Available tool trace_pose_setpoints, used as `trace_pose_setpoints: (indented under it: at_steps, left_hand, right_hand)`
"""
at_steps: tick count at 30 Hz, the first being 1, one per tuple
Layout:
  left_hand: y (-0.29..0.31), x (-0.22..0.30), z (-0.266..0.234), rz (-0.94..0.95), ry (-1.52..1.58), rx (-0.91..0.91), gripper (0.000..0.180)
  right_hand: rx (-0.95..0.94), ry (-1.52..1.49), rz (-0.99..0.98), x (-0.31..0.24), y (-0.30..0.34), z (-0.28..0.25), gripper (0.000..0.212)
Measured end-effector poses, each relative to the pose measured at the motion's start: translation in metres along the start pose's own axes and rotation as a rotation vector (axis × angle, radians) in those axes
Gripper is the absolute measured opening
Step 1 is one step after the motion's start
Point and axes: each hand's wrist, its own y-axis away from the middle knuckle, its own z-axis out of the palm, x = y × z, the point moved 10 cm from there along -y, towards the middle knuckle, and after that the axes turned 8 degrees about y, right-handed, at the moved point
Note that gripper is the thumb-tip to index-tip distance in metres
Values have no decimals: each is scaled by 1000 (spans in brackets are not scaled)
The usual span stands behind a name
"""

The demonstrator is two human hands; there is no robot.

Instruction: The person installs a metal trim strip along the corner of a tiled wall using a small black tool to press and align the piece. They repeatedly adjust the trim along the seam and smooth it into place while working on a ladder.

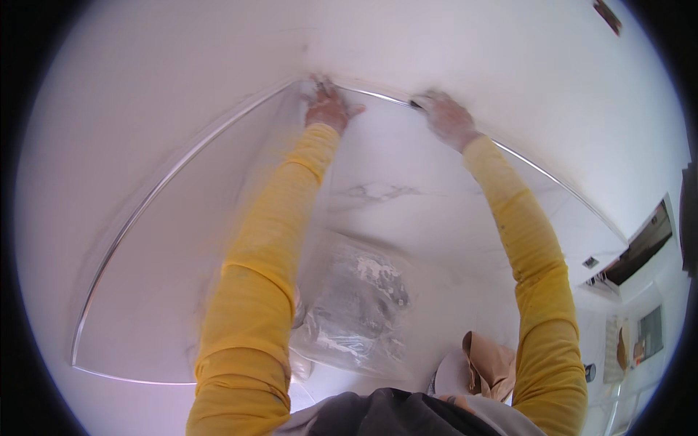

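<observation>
Both my arms, in yellow sleeves, reach up to a shiny metal trim strip [378,95] that edges white marbled wall panels [378,174]. My left hand [327,109] is at the corner where two runs of trim meet. Its fingers are spread, the thumb sticks out to the right, and pale dust coats the skin. Farther right along the strip, my right hand [449,120] is closed, blurred by motion. A small dark edge shows at its fingertips against the trim; what it belongs to cannot be made out.
A clear plastic sheet or bag [360,305] with white smears lies below, between my arms. Brown paper or cardboard [491,363] stands near my right elbow. At the right are a dark rectangular opening [643,243] and a small dark wall cutout [591,262].
</observation>
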Motion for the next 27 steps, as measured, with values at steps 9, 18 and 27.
trace_pose_setpoints:
  at_steps: [9, 18, 27]
  left_hand:
    - [19, -29, 16, 20, 28, -121, 108]
    - [36, -48, -32, -28, -97, -337, 90]
    - [74, -30, -174, 274, -336, -151, 55]
  right_hand:
    - [-112, -169, 5, -154, -190, -11, 33]
    - [-178, -131, 151, -56, -82, 6, 29]
    - [164, -115, 331, 298, 276, -6, 26]
